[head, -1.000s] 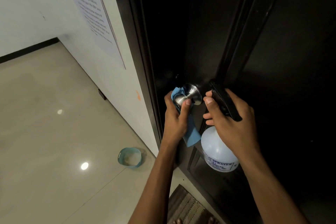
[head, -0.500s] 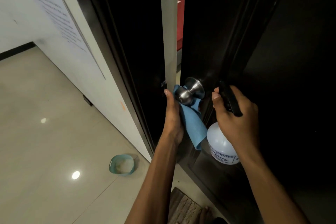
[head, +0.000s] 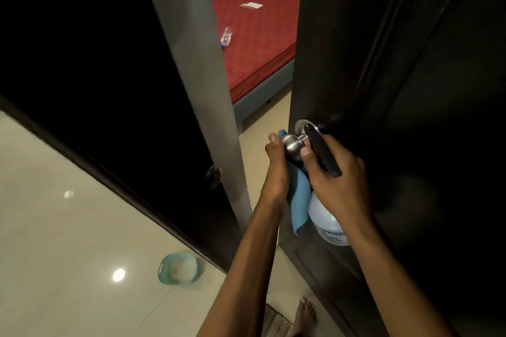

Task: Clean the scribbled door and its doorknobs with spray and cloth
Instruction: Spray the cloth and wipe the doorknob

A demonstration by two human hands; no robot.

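The dark door (head: 397, 63) stands ajar on the right, with its silver doorknob (head: 292, 145) at mid-height near the edge. My left hand (head: 276, 169) grips the knob from below through a blue cloth (head: 299, 200), whose tail hangs down. My right hand (head: 336, 178) holds a white spray bottle (head: 327, 223) by its black trigger head (head: 321, 152), right beside the knob. No scribbles show on the dark panel in this light.
The dark door frame (head: 109, 90) is on the left with a strike plate (head: 213, 176). A teal basin (head: 179, 268) sits on the tiled floor. Through the gap lie a red mattress (head: 254, 35) with a plastic bottle (head: 226, 37). My bare foot (head: 305, 314) rests on a mat.
The door has swung open, from closed to a wide gap showing the bedroom. Both hands have travelled with the knob; the left still holds it with the cloth.
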